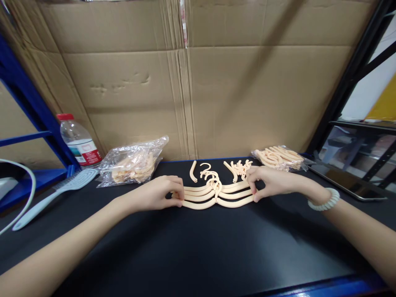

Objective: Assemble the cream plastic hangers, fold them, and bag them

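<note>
Several cream plastic clothes hangers [199,204] lie side by side on the black tabletop, with their hooks bunched together and leaning away from me. My left hand [168,192] pinches the hangers' left ends between thumb and fingers. At the opposite side, my right hand [262,181] is closed on their right ends. Just behind them lie a loose hanger arm [193,171], a second loose arm [230,171] and a pile of loose hooks [243,168], partly hidden by my right hand.
Clear plastic bags of cream hanger parts stand at the back left [133,163] and back right [280,158]. On the left are a bottle with a red cap [79,142] and a pale blue hairbrush [62,192]. A dark flat tray-like object [346,183] lies far right; cardboard [130,99] walls the back.
</note>
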Available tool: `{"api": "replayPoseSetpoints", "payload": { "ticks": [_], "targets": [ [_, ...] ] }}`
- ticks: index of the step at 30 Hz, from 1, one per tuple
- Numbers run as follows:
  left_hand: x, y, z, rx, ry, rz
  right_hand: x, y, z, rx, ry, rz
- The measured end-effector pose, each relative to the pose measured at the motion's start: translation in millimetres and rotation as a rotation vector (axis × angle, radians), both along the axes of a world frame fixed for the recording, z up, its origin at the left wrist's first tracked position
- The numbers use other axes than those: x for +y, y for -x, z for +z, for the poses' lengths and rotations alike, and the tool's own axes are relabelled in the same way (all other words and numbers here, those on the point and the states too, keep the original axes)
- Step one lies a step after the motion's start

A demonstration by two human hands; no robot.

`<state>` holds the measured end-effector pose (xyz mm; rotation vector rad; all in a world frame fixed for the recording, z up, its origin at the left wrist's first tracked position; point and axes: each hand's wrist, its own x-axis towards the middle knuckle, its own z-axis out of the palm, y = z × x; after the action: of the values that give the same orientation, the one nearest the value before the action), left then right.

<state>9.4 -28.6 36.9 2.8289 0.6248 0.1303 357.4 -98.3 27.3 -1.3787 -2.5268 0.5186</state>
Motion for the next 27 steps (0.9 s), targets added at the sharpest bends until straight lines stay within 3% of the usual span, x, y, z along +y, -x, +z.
{"api": "replayPoseSetpoints", "payload": {
  "ticks": [6, 19, 27],
  "targets": [
    [5.5, 3.3, -5.3, -0.042, -0.027, 0.038, -0.2, 3.0, 2.8, -0.044, -0.044, -0.047],
    [6.2, 4.1, -8.7, -0.053, -0.1, 0.019, 6.4, -3.0, -5.6, -0.05, -0.148, -0.002],
    [-4.1, -2.2, -11.6, -0.106, -0.142, 0.029, -0.7, 2.0, -2.4, -0.054, -0.091, -0.094]
  ]
}}
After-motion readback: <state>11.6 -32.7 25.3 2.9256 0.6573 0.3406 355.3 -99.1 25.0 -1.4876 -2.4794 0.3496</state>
